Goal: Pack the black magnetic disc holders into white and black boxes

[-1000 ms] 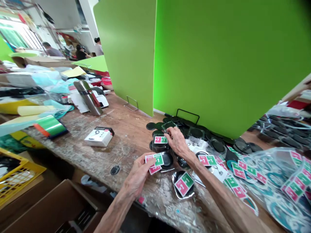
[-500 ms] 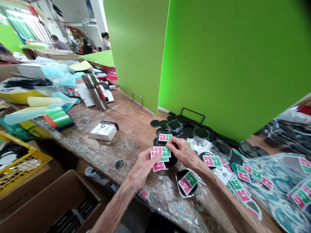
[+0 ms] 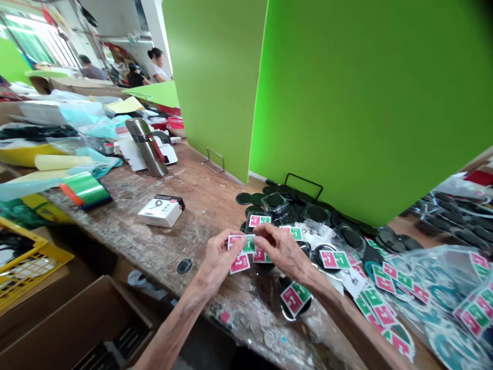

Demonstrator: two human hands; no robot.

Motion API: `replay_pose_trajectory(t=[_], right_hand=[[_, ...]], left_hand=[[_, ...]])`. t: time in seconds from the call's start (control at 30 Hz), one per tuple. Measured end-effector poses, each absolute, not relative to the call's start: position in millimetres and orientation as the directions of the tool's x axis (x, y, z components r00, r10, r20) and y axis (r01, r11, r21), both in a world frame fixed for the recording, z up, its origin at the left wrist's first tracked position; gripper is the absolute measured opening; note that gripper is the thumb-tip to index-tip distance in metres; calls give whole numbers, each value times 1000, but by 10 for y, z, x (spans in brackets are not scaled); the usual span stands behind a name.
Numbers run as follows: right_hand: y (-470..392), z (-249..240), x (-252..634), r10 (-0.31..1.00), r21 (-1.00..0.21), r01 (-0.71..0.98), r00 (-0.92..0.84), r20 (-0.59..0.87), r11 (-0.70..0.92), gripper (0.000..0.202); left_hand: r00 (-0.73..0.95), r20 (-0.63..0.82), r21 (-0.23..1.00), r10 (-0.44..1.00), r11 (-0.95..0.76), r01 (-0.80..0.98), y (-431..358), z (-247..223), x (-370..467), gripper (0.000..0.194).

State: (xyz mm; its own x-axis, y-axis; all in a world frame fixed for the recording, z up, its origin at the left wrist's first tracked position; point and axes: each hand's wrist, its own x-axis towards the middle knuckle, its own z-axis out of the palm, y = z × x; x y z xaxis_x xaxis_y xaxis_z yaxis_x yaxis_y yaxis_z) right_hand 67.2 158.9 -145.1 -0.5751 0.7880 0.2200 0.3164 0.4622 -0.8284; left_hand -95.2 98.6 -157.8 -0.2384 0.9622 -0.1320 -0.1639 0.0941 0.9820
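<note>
Pink-and-green cards (image 3: 239,263) are pinched in my left hand (image 3: 219,257), fanned above the wooden bench. My right hand (image 3: 278,247) has its thumb and fingertips together at the right edge of the top card. Just behind the hands, another such card (image 3: 259,221) lies on a black disc. One more card (image 3: 263,255) shows partly under my right fingers. Nearer the front, a card (image 3: 296,299) rests on a bagged black disc. To the right of my right hand, a card (image 3: 334,259) lies on a wrapped round item.
Green panels (image 3: 327,103) stand behind piled black discs (image 3: 317,211). A white box (image 3: 162,210) and steel flask (image 3: 147,148) are on the left. Bagged teal rings (image 3: 447,288) lie right. A yellow crate (image 3: 31,267) and cardboard box (image 3: 77,318) are below left. People work far behind.
Both hands have moved slightly left with the cards. A card on the disc beneath is now more exposed. In the background, a person has shifted left.
</note>
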Motion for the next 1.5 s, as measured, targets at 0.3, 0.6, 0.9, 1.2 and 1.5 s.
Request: replay_pose_trajectory(t=[0.3,0.6,0.9,1.2,1.5], right_hand=[[2572,-1521,723,939,-865,397,-276,207,308,10],[2410,-1298,703,885,-836,397,-419,201,378,24],[2636,-1239,1372,932,-845,429,-307,194,318,20],[2609,-1108,2284,925,-610,719,-120,361,332,11],[851,-1840,3172,986,-459,876,-89,144,146,21]], left_hand=[[-245,-139,979,959,96,-180,1262,-1468,-948,44],[-379,7,987,926,-67,-146,1696,-1409,-747,30],[-352,37,978,935,-106,-179,1691,-1254,-627,42],[-526,-95,948,845,237,210,963,-2104,-1229,40],[-445,152,730,883,203,653,858,-2568,-1330,27]])
